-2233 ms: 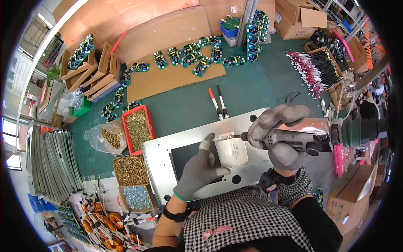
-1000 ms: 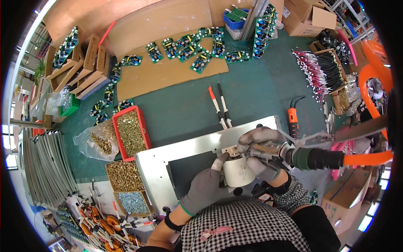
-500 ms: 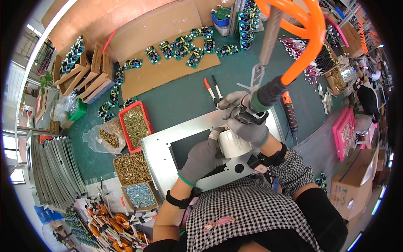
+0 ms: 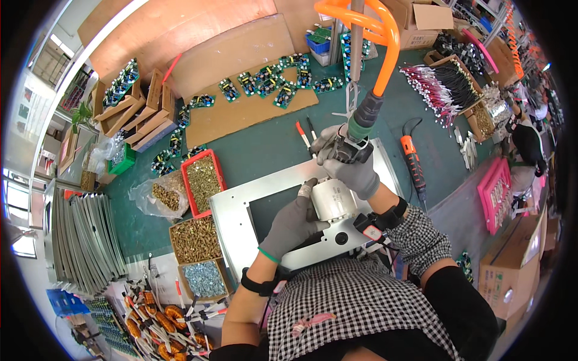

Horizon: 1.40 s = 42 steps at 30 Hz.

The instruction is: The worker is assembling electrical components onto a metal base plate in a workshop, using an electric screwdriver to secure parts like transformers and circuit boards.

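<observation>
My left hand [image 4: 290, 225] is closed on the side of a white cylindrical part [image 4: 334, 200], which looks like a large capacitor. It stands tilted on a silvery sheet-metal panel [image 4: 232, 222] with a rectangular cutout. My right hand [image 4: 349, 171], above the far end of the cylinder, wraps around a black and green hanging power screwdriver [image 4: 363, 117] fed by an orange hose [image 4: 390, 54]. The driver's tip is hidden behind my right hand and the cylinder. Both hands wear grey gloves.
Left of the panel are a red tray [image 4: 203, 180] of brass fasteners and boxes of screws [image 4: 195, 240]. Circuit boards [image 4: 265, 81] lie on cardboard at the back. Beyond the panel rest red-handled pliers [image 4: 303, 133]; an orange-black screwdriver [image 4: 412, 162] lies to its right.
The driver, hose and right hand have shifted left in the picture. The cylinder appears turned, showing more of its side and near rim. Both hands keep their hold.
</observation>
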### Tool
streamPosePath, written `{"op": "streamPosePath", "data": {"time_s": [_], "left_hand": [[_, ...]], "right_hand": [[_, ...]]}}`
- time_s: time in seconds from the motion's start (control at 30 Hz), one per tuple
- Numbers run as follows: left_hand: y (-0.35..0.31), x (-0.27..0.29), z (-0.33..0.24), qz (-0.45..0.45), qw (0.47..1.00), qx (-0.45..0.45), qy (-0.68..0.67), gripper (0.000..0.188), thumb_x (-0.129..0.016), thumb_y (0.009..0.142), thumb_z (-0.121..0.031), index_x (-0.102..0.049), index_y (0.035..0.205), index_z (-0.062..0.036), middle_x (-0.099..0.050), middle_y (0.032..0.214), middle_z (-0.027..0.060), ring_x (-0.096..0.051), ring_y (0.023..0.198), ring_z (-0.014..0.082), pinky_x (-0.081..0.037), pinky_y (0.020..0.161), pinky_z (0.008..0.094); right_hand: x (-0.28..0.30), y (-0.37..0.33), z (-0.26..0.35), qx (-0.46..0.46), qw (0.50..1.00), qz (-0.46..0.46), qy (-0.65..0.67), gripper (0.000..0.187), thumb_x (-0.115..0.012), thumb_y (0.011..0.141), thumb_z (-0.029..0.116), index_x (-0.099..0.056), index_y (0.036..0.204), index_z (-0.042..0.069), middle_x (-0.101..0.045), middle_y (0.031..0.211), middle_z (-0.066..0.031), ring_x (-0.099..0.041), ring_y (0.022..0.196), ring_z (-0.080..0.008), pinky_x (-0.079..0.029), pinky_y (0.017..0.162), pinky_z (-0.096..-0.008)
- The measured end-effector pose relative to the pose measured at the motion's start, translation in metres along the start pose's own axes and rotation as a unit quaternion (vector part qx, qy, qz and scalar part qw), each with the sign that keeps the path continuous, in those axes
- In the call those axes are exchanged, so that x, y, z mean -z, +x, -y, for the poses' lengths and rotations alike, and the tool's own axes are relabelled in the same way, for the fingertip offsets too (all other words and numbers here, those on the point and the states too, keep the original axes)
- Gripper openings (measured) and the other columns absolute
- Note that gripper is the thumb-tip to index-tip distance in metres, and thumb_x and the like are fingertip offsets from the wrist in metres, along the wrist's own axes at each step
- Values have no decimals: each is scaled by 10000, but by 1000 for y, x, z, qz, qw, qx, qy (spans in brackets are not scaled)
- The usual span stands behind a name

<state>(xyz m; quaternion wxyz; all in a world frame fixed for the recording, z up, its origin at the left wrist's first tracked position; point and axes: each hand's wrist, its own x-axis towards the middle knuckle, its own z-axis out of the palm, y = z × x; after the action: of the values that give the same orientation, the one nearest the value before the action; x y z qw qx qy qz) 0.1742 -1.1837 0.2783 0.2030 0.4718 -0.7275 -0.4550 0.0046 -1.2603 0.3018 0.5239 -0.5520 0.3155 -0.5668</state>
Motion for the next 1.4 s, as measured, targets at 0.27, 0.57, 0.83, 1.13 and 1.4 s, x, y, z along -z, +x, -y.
{"op": "streamPosePath", "data": {"time_s": [0.27, 0.57, 0.83, 1.13, 1.4], "left_hand": [[-47, 4, 20, -164, 751, 119, -629, 388, -527, 896, -95, -438, 1257, 19, -537, 1039, 79, -558, 917, 182, -505, 779, 310], [-54, -9, 13, -30, 701, 83, -708, 486, -639, 832, -376, -506, 1121, -9, -475, 821, -8, -489, 705, 74, -499, 636, 205], [-55, -15, 8, 13, 705, 122, -698, 520, -625, 831, -414, -507, 1133, -7, -481, 809, -11, -494, 694, 74, -497, 624, 214], [-59, -1, 3, 150, 799, 215, -541, 555, -493, 908, -466, -517, 1134, 40, -569, 863, 57, -537, 674, 91, -497, 612, 235], [-69, 20, 28, 54, 769, -89, -630, 357, -703, 785, -381, -571, 719, -57, -539, 611, 51, -512, 511, 143, -439, 485, 255]], "right_hand": [[-30, -1, 72, 4, 972, 14, 236, 496, -489, 640, -183, -480, 1086, 35, -590, 969, -158, -611, 710, -167, -494, 546, -259], [-54, -33, 75, 107, 957, 161, 218, 442, -629, 736, -110, -447, 1113, 34, -602, 974, -183, -632, 862, -218, -540, 644, -286], [-60, -61, 72, 65, 969, 100, 217, 454, -608, 760, -91, -425, 1162, 13, -582, 1016, -197, -633, 862, -213, -550, 673, -311], [-47, -87, 65, 80, 995, 40, 39, 448, -657, 761, 9, -424, 1142, 41, -579, 1001, -170, -632, 864, -243, -548, 668, -328], [-35, -102, 34, -7, 997, -27, 68, 465, -515, 633, -164, -486, 1079, -36, -608, 1018, -145, -650, 863, -193, -549, 762, -299]]}}
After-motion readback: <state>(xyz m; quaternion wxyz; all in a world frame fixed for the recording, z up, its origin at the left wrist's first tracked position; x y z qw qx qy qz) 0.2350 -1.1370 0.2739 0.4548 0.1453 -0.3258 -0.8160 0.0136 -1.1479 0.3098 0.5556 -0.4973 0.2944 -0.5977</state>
